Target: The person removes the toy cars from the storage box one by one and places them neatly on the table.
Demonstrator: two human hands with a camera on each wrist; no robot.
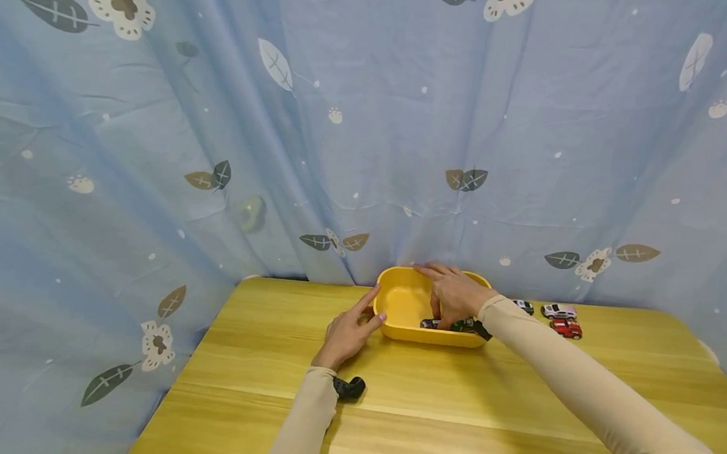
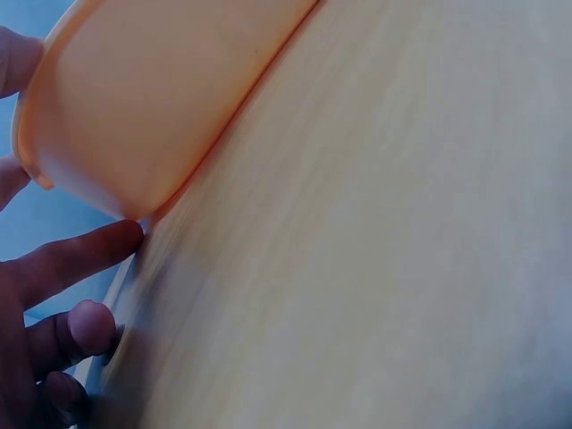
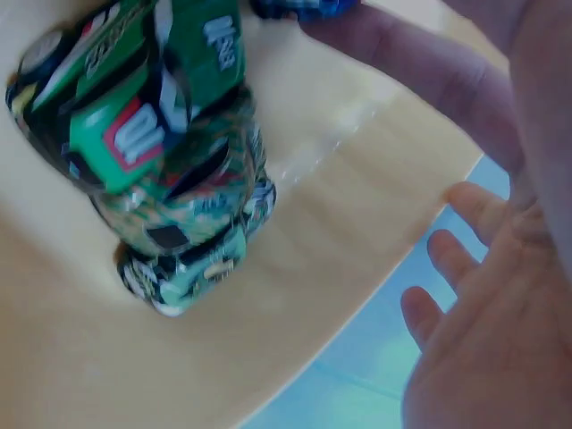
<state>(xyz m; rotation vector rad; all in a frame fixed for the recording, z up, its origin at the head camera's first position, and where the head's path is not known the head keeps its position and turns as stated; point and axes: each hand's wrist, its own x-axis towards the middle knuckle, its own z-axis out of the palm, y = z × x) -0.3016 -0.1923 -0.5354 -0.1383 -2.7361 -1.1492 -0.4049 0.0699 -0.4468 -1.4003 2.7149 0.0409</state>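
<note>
A yellow plastic tub [image 1: 400, 334] stands at the back of the table. My left hand [image 1: 346, 333] rests against the tub's left end, its index finger and thumb spread and touching the rim. In the left wrist view, one of its fingers [image 2: 85, 259] touches the tub's lower edge. My right hand [image 1: 456, 295] reaches down inside the tub and pinches a small blue toy car [image 3: 308, 7]; the thumb's tip is out of the right wrist view. Its other fingers extend over the back rim. Beside it, green toy cars [image 3: 143, 116] lie piled in the tub.
Right of the tub, a white toy car [image 1: 559, 311] and a red toy car [image 1: 567, 329] sit side by side. Another toy car [image 1: 524, 306] is partly hidden by the right sleeve. A blue patterned curtain [image 1: 371, 115] hangs behind the wooden table [image 1: 265, 368].
</note>
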